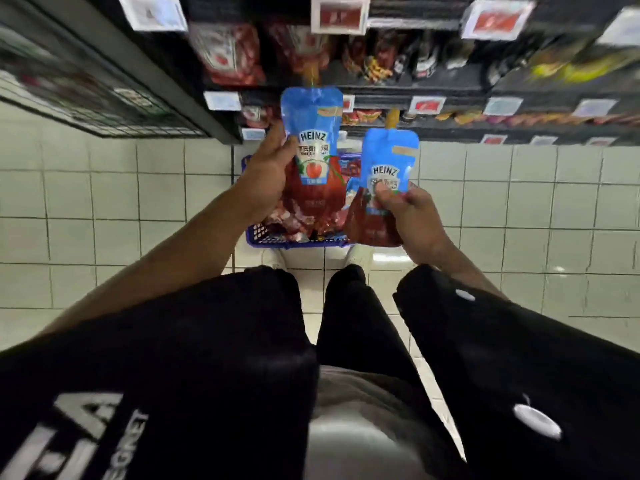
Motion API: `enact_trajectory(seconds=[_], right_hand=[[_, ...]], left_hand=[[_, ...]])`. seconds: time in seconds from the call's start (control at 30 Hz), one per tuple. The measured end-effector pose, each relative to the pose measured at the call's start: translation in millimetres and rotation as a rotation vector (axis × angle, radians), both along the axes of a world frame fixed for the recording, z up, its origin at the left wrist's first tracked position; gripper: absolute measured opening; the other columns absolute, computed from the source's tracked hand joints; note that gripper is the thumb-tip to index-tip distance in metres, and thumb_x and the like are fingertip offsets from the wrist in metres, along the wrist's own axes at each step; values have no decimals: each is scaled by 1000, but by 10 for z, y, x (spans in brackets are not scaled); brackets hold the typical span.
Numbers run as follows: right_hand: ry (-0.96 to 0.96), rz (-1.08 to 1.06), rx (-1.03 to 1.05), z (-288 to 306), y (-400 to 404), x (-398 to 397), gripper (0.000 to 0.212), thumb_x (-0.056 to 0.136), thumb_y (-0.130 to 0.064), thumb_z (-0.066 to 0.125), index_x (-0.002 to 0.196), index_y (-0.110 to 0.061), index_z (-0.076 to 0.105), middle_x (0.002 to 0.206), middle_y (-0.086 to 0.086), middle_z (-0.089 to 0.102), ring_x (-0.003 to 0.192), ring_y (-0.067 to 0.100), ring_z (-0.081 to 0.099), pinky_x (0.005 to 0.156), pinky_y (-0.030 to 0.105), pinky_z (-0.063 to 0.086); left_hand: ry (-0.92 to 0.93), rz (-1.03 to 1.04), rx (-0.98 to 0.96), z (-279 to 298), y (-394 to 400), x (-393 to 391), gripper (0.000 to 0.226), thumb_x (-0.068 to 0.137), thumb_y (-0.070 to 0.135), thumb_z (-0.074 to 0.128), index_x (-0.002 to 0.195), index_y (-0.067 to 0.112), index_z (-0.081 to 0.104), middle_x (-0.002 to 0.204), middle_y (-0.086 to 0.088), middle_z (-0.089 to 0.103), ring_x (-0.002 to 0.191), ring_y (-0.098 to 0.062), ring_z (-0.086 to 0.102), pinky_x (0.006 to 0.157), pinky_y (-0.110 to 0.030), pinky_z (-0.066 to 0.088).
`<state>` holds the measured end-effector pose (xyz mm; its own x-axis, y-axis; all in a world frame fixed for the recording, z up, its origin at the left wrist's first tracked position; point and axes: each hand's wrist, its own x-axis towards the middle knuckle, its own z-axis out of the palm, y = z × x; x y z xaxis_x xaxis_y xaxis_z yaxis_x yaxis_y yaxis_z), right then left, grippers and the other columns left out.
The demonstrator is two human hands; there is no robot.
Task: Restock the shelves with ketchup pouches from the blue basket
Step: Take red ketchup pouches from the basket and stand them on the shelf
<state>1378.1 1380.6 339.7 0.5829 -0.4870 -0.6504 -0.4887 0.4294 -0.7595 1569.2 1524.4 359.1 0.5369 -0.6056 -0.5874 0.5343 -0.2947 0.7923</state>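
Note:
My left hand [268, 174] grips a blue and red Heinz ketchup pouch [313, 133] by its left edge and holds it upright. My right hand [410, 211] pinches a second ketchup pouch [384, 161] at its middle, a little lower and to the right. Both pouches hang above the blue basket [265, 237] on the tiled floor, where more red pouches lie. The dark shelves [433, 90] stand just beyond, with blurred red ketchup pouches [225, 51] on the upper left shelf.
Price tags [337, 13] line the shelf edges. Dark bottles and yellow packs fill the shelves to the right. A black wire rack [86, 95] juts out at the left. White floor tiles [138, 202] spread on both sides of the basket. My white shoes [360, 256] stand behind it.

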Motion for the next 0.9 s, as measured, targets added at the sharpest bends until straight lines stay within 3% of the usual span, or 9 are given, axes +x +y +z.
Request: enact_trajectory(seconds=[0.1,0.2,0.27,0.4,0.5,0.6,0.7,0.8,0.9], right_hand=[[-78,-21,-52,448,-191,-91,23,98,-17,64,112,1,69,110,28,71,98,38,70,91,53,57],[-112,-46,-90,818,-455,-149,12,96,-18,66,103,-11,74,104,20,75,93,34,73,83,47,61],[-140,-45,-104,1027,-648,-177,10,94,-24,70,99,-19,76,97,10,78,84,23,75,70,34,60],[-164,-33,-134,1366,-984,-161,36,80,-46,75,105,-19,73,97,5,78,85,21,76,68,29,58],[-187,-19,-140,1564,-1152,-94,46,74,-55,76,106,-23,72,99,3,78,89,22,76,71,31,60],[-202,-31,-151,1710,-1241,-9,52,68,-61,77,107,-26,73,100,2,78,89,21,76,69,27,59],[-195,-70,-182,1795,-1278,56,48,73,-57,76,107,-23,73,99,2,79,89,20,76,69,26,58],[-171,-112,-202,1803,-1281,41,30,85,-45,74,107,-23,72,100,1,78,90,18,76,71,26,58],[-143,-127,-218,1807,-1349,-57,25,91,-40,72,110,-23,71,100,-2,78,91,16,75,71,23,57]], left_hand=[[10,43,-60,480,-237,-106,17,101,13,53,114,20,61,100,5,77,91,-15,73,82,-35,57],[-132,-65,-57,888,-402,-149,51,82,16,71,132,15,58,118,-8,72,105,-26,69,92,-41,56],[-245,-160,-52,1052,-483,-160,60,78,15,75,133,21,54,120,-4,72,108,-21,69,87,-34,57],[-323,-212,-82,1293,-653,-189,54,81,17,80,124,40,56,114,6,74,104,-14,72,75,-23,57],[-338,-201,-55,1446,-786,-189,57,70,40,83,120,49,57,114,8,74,104,-14,72,84,-37,60],[-346,-202,-54,1495,-894,-140,56,67,46,82,117,52,57,113,9,74,104,-16,72,87,-45,59],[-319,-198,-100,1509,-982,-46,50,74,39,83,116,54,59,113,10,74,102,-14,73,78,-34,60],[-312,-209,-97,1521,-1067,56,46,80,37,84,116,52,60,113,12,74,99,-12,74,79,-37,60],[-306,-210,-82,1565,-1203,96,41,75,35,81,105,55,64,107,12,76,94,-12,75,67,-32,60]])
